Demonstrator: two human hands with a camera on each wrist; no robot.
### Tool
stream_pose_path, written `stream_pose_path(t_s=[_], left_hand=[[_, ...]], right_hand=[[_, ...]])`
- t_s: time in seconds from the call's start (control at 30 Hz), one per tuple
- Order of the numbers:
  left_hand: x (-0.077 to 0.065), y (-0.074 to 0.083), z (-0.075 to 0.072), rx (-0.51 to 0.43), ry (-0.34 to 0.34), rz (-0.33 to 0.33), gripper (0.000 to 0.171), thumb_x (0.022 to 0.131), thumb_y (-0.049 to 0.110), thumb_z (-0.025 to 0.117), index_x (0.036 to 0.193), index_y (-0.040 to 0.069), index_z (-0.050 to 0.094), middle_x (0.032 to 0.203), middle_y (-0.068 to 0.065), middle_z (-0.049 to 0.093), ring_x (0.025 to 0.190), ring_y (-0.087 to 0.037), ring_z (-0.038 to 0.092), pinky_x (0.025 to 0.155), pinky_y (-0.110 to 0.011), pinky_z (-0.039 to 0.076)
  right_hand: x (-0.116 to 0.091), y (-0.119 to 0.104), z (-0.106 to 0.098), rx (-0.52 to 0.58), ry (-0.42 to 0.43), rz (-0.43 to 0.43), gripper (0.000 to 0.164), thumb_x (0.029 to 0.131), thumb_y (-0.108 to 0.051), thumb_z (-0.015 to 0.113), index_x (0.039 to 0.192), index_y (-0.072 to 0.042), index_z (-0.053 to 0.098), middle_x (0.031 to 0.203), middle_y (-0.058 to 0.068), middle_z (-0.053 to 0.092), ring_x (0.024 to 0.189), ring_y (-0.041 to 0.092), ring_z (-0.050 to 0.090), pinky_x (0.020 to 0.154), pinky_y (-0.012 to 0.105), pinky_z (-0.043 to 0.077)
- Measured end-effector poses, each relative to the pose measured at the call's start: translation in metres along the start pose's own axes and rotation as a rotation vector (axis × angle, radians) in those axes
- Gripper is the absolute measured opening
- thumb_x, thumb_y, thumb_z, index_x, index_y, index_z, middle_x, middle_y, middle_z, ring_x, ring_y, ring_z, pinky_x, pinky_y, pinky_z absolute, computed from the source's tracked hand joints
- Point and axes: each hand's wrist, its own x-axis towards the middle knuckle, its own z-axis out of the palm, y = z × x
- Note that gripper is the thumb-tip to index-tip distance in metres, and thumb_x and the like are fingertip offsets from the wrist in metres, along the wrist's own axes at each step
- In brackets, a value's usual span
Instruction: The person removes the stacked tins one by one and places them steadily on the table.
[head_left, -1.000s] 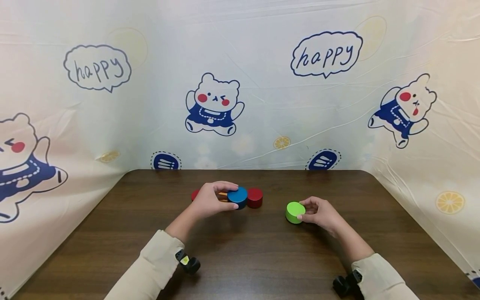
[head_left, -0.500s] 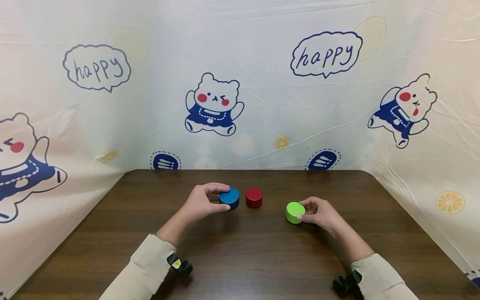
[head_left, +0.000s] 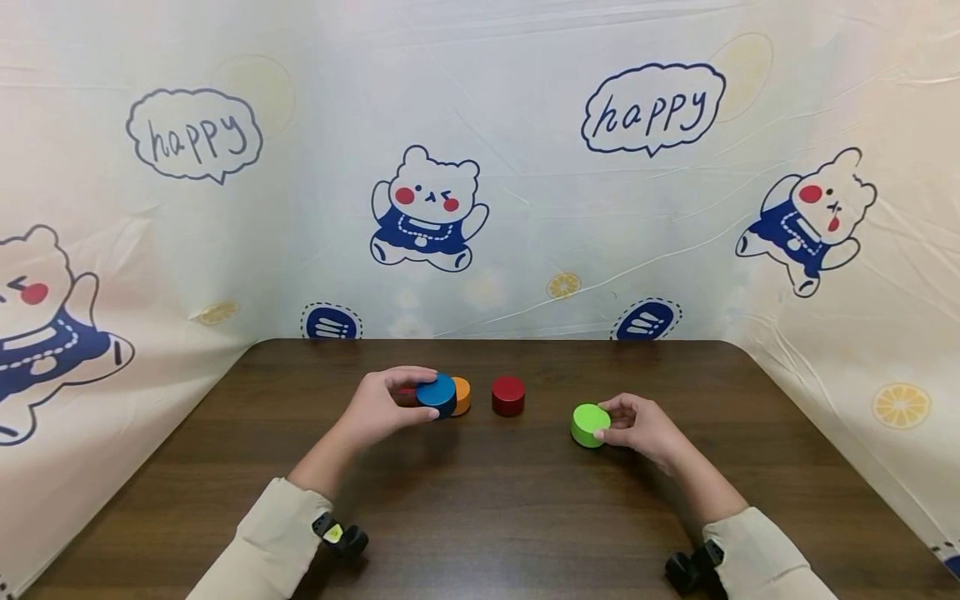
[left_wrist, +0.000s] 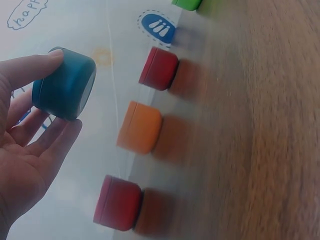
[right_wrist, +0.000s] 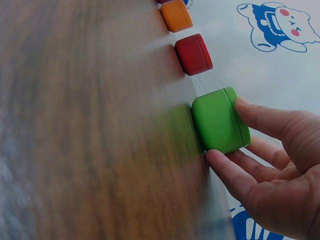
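Observation:
My left hand (head_left: 378, 408) pinches a short blue round cylinder (head_left: 437, 396) between thumb and fingers. In the left wrist view the blue cylinder (left_wrist: 65, 82) is held clear above the wooden table. My right hand (head_left: 641, 429) grips a bright green cylinder (head_left: 590, 426) by its side. The green cylinder (right_wrist: 220, 120) stands on the tabletop, a seam running near its top. Behind the blue one an orange cylinder (head_left: 462, 396) shows partly. A red cylinder (head_left: 508, 396) stands between the hands. Another red cylinder (left_wrist: 119, 202) is mostly hidden by my left hand in the head view.
The dark wooden table (head_left: 495, 517) runs back to a printed cloth backdrop (head_left: 525, 208) with bears and "happy" bubbles. The cloth also hangs along both sides. In the left wrist view the red, orange and red cylinders stand spaced in a row.
My left hand has moved left with the blue cylinder, away from the middle red one. The orange cylinder's right side has come into view. The right hand and green cylinder have stayed put.

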Motion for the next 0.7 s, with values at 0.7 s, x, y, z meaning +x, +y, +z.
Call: stream_pose_path(t_s=[0.7], left_hand=[[-0.013, -0.009, -0.025, -0.010, 0.083, -0.064, 0.050, 0.077, 0.021, 0.085, 0.123, 0.011, 0.069, 0.131, -0.010, 0.060, 0.113, -0.033, 0.060, 0.096, -0.044, 0.049]], right_hand=[[0.001, 0.000, -0.001, 0.005, -0.007, -0.005, 0.047, 0.081, -0.006, 0.079, 0.120, 0.010, 0.057, 0.110, 0.017, 0.065, 0.098, 0.024, 0.063, 0.079, 0.030, 0.056]])
